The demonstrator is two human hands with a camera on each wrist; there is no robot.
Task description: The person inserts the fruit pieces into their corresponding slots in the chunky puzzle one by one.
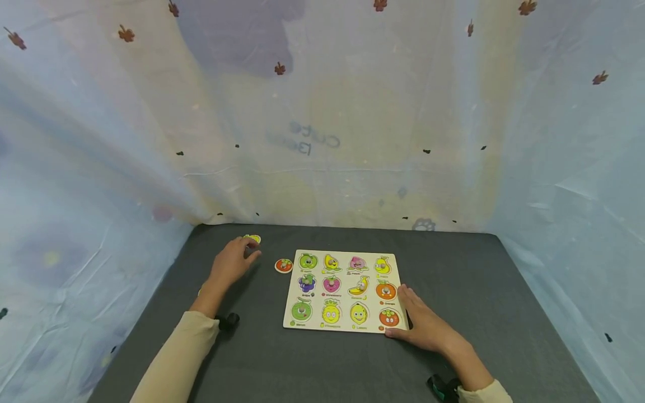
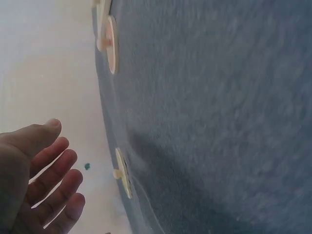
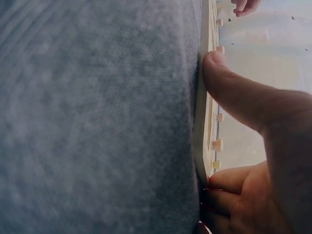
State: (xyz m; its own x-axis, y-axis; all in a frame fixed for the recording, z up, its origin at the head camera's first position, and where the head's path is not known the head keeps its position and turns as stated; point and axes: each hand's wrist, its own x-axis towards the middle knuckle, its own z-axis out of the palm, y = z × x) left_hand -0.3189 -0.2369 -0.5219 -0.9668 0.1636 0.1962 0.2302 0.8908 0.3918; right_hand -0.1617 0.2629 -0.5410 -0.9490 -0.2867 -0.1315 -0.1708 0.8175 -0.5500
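Note:
My left hand reaches over the far left of the table, fingers loosely bent and nothing in them. Just by its fingertips lies a small yellow puzzle piece, partly covered by the hand in the head view; its peg shows in the left wrist view, a little apart from the fingers. My right hand holds the near right corner of a wooden fruit puzzle board, thumb on the near edge and fingers along the right side. Pegged fruit pictures fill the board in rows.
A round red-orange piece lies beside the board's left edge. Something small and yellow peeks out behind my left wrist. The dark grey tabletop ends at a pale printed curtain on the back and sides.

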